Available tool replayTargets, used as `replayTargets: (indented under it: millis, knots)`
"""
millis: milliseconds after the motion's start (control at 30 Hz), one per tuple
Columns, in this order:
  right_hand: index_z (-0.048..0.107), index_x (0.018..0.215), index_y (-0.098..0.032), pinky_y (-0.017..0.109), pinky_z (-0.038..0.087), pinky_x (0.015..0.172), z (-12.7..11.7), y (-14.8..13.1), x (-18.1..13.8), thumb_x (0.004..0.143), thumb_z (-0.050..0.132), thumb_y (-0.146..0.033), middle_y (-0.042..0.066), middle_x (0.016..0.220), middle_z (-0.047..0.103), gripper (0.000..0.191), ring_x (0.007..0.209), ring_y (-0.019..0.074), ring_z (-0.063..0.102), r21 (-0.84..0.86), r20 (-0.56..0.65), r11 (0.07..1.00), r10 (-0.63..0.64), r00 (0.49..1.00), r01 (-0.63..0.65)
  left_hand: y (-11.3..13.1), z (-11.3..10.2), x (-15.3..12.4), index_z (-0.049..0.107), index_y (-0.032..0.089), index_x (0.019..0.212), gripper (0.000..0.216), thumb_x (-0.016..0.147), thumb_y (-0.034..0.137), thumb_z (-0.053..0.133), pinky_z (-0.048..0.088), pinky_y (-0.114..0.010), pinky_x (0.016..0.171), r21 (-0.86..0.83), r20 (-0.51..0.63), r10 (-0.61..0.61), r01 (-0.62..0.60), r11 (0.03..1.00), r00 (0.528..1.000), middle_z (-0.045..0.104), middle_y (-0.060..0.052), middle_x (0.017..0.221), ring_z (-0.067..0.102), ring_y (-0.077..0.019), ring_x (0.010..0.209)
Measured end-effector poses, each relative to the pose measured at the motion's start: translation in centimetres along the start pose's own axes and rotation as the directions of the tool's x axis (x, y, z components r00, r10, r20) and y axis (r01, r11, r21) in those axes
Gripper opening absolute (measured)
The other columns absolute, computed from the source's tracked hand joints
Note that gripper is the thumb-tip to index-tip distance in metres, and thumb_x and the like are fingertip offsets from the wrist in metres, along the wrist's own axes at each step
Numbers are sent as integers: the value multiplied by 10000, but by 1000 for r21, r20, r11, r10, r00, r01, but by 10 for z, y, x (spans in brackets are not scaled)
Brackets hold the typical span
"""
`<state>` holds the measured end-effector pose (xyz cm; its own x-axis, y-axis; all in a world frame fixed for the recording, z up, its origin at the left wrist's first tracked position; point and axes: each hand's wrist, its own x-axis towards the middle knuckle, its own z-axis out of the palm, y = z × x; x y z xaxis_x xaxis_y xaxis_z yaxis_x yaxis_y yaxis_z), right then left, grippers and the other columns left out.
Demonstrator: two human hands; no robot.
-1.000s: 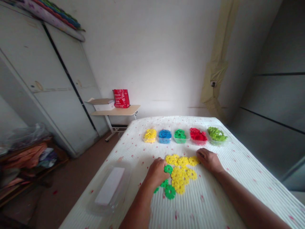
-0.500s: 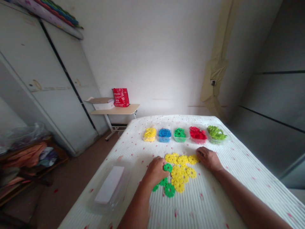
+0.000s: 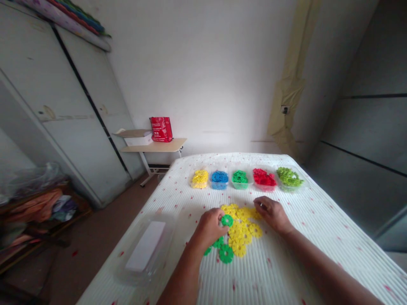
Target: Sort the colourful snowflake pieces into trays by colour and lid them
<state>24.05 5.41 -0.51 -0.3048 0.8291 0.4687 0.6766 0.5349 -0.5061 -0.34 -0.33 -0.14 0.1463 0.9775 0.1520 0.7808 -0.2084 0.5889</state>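
One green, flower-shaped plastic disc [image 3: 228, 223] is pinched between the fingers of the left hand [image 3: 210, 226] just beside overlapping yellow, flower-shaped plastic discs [image 3: 237, 241], which the right hand [image 3: 274, 214], its fingers curled but whether gripping I cannot tell, could scatter by brushing them sideways.

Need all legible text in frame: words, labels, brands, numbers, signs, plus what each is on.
Red bag: several lines of white print, too small and blurred to quote.
Green disc in the left hand, yellow discs: no lettering visible.
Clear tubs, white slab: no lettering visible.
Nothing else readable.
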Motion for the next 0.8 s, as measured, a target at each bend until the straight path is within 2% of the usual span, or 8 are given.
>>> replayTargets:
  millis: [100, 233, 367, 467, 533, 667, 800]
  knots:
    - [615, 842, -192, 255, 459, 594, 10, -25, -2, 820, 440, -347, 38, 752, 653, 234, 635, 146, 580, 192, 64, 981, 30, 998, -42, 4, 2, 0, 607, 173, 861, 243, 620, 190, 633, 390, -216, 635, -8, -31, 34, -34, 999, 999, 613, 2, 768, 526, -115, 678]
    - [599, 797, -191, 237, 440, 572, 25, -47, -6, 795, 504, -341, 10, 709, 623, 177, 630, 129, 552, 398, 193, 910, 39, 980, -115, 9, 5, 1, 600, 173, 877, 255, 623, 173, 622, 406, -221, 652, -20, -76, 74, -76, 997, 994, 602, -3, 783, 522, -118, 693]
    - [576, 790, -201, 211, 395, 487, 37, -54, -8, 722, 593, -370, -30, 632, 579, 183, 525, 94, 493, 584, 283, 763, 129, 950, -277, 14, 6, 0, 590, 177, 884, 273, 614, 160, 622, 416, -229, 674, -28, -73, 84, -86, 996, 994, 593, -5, 796, 520, -124, 714]
    - [545, 759, -203, 194, 352, 427, 40, -57, -8, 655, 651, -374, -61, 564, 533, 227, 442, 65, 423, 659, 343, 647, 197, 919, -384, 17, 6, 0, 588, 178, 861, 254, 611, 150, 623, 415, -234, 684, -23, -74, 95, -97, 995, 993, 580, -3, 783, 516, -128, 721]
    - [539, 757, -200, 193, 356, 429, 38, -58, -6, 626, 669, -363, -67, 562, 531, 246, 436, 59, 423, 679, 370, 606, 206, 906, -415, 17, 6, 0, 588, 178, 887, 286, 606, 138, 626, 416, -238, 696, -32, -77, 111, -113, 993, 991, 579, -3, 796, 516, -130, 735]
    - [549, 782, -192, 192, 342, 403, 25, -55, 15, 614, 665, -356, -63, 547, 535, 262, 415, 63, 437, 655, 370, 630, 212, 904, -417, 13, 3, 0, 565, 188, 1044, 419, 632, 159, 638, 425, -245, 739, -72, -135, 114, -125, 990, 984, 591, -9, 868, 527, -137, 797]
    - [558, 788, -176, 205, 371, 397, 5, -44, 63, 648, 639, -386, -38, 532, 554, 264, 422, 87, 482, 578, 146, 761, 257, 955, -293, 3, -1, 4, 576, 199, 1022, 323, 705, 139, 569, 429, -245, 751, -32, -232, 1, -9, 999, 973, 592, -4, 861, 540, -128, 803]
